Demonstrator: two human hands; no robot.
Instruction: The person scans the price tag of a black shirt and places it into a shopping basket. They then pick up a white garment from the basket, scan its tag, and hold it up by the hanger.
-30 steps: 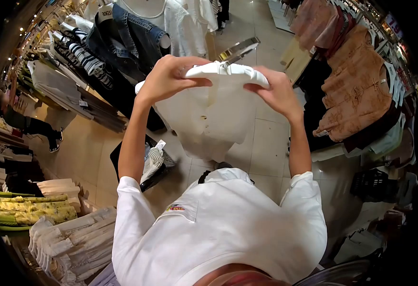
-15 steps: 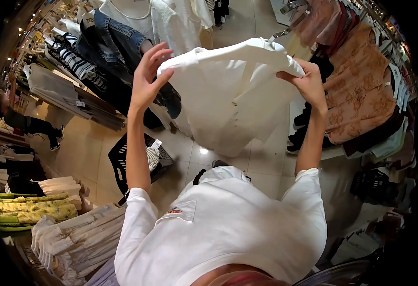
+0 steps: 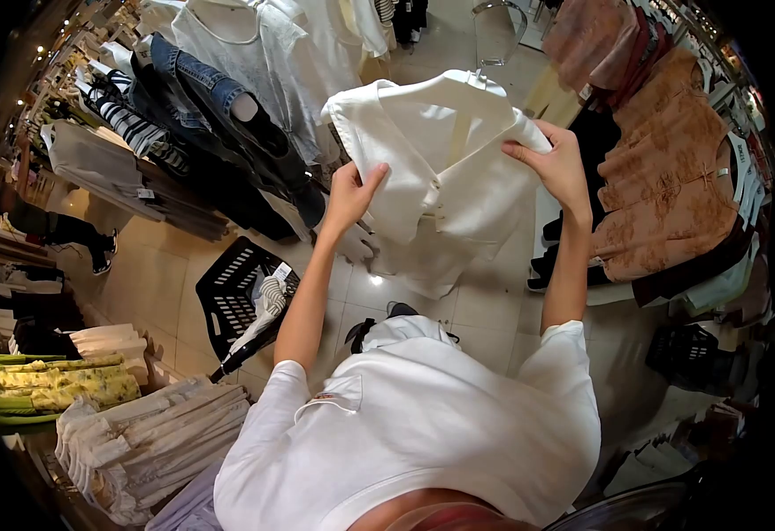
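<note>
A white V-neck top (image 3: 480, 199) with a button front hangs on a white hanger (image 3: 469, 87), held up in front of me. My left hand (image 3: 355, 195) pinches its left edge below the shoulder, the thumb lying over the cloth. At the opposite shoulder, my right hand (image 3: 554, 164) grips the fabric, thumb on the near face. The neckline is spread, and a pale strip shows inside it. The fingers behind the cloth are hidden in both hands.
Denim jackets (image 3: 202, 84) and white tops (image 3: 246, 44) hang on the left. A rust-patterned top (image 3: 666, 177) hangs on the right. On the tiled floor sits a black basket (image 3: 219, 305) holding a striped item (image 3: 269, 299). Pale garments (image 3: 153, 438) hang at lower left. A person's legs (image 3: 87, 237) show far left.
My left hand has moved from the hanger's shoulder end down to the top's side edge and closed on it. The top now faces me with its neckline open.
</note>
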